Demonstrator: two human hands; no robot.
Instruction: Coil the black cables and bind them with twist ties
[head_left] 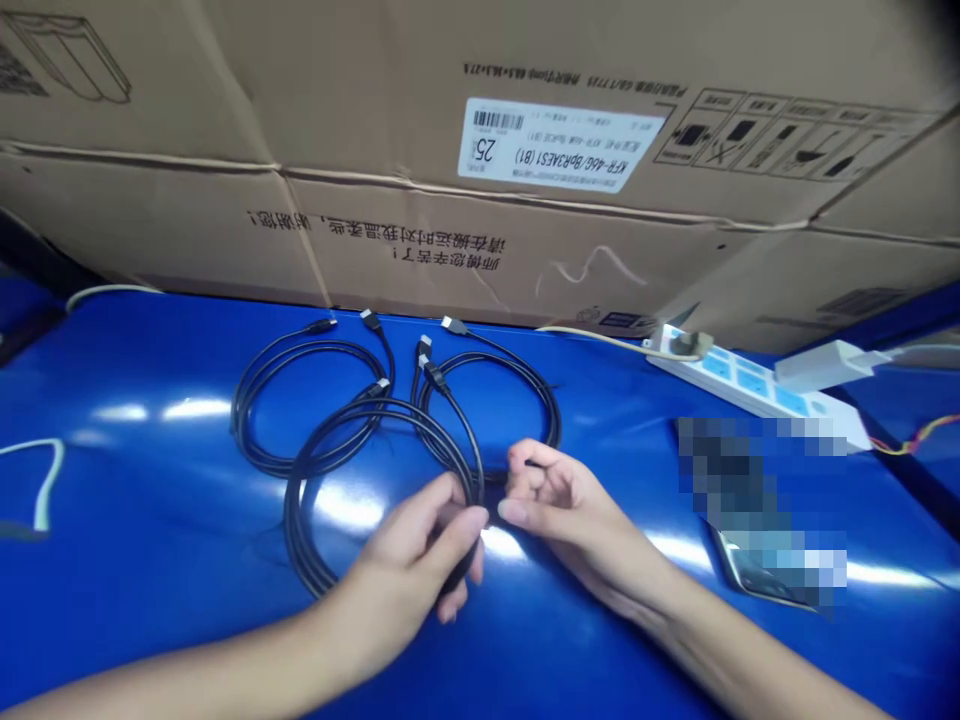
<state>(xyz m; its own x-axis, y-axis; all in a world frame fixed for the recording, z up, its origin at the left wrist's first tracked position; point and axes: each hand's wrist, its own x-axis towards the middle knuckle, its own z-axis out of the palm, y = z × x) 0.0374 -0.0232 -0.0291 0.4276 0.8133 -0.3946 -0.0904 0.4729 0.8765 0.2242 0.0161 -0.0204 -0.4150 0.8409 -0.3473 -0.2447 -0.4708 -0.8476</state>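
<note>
Three coiled black cables lie on a glossy blue table (150, 560). The nearest coil (322, 470) is gripped at its right side by my left hand (420, 570), fingers wrapped round the bundled strands. My right hand (555, 505) is closed in a pinch just to the right, touching the same bundle where it meets the right coil (525, 385); what it pinches is too small to make out. A third coil (262, 400) rests further left. The cables' plug ends point toward the back.
Large cardboard boxes (480, 150) wall off the back of the table. A white power strip (750, 385) with a plugged adapter lies at the right, beside a blurred-out patch. A white cord (49, 480) curls at the left edge.
</note>
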